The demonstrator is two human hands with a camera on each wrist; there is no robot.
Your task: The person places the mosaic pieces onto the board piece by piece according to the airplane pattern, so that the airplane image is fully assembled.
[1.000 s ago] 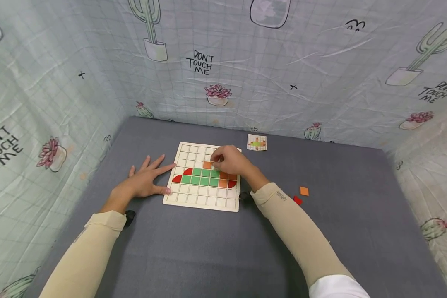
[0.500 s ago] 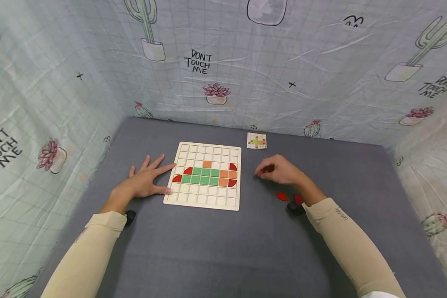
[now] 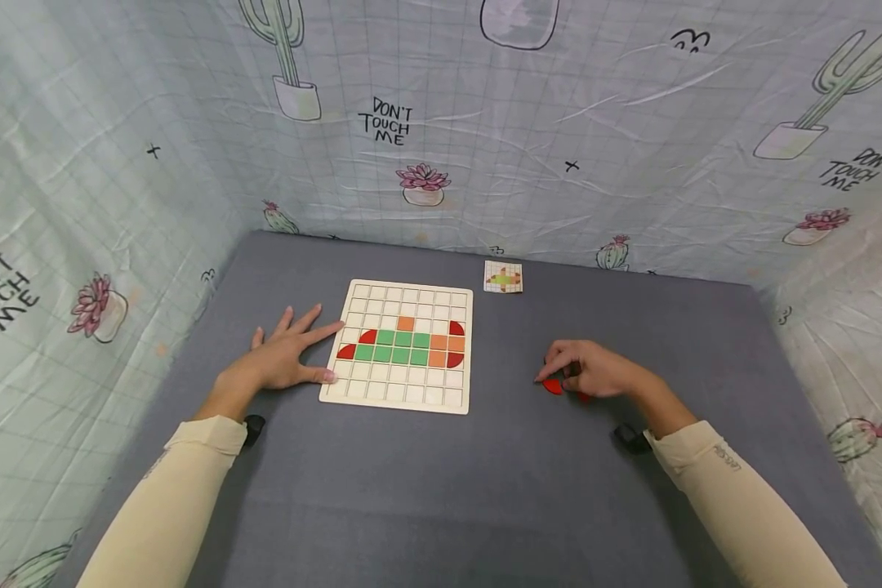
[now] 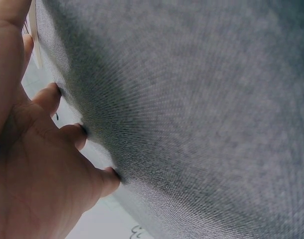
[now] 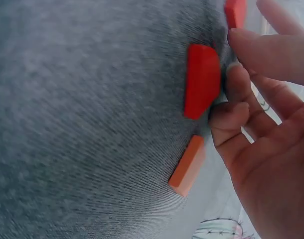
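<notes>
The red quarter-round wooden tile lay on the grey felt table, well to the right of the pale wooden grid board. We saw our right hand curled over it, fingertips touching its edge, though we could not tell if it was gripped. 1 orange square tile lay just beside. Our left hand rested flat, fingers spread, against the board's left edge.

A: The small pattern card, at one o'clock from the grid board, is too tiny to read. What does the right hand hide?

B: Part of the red piece. Wrist views are blurred; the orange piece is hidden in the head view.
</notes>
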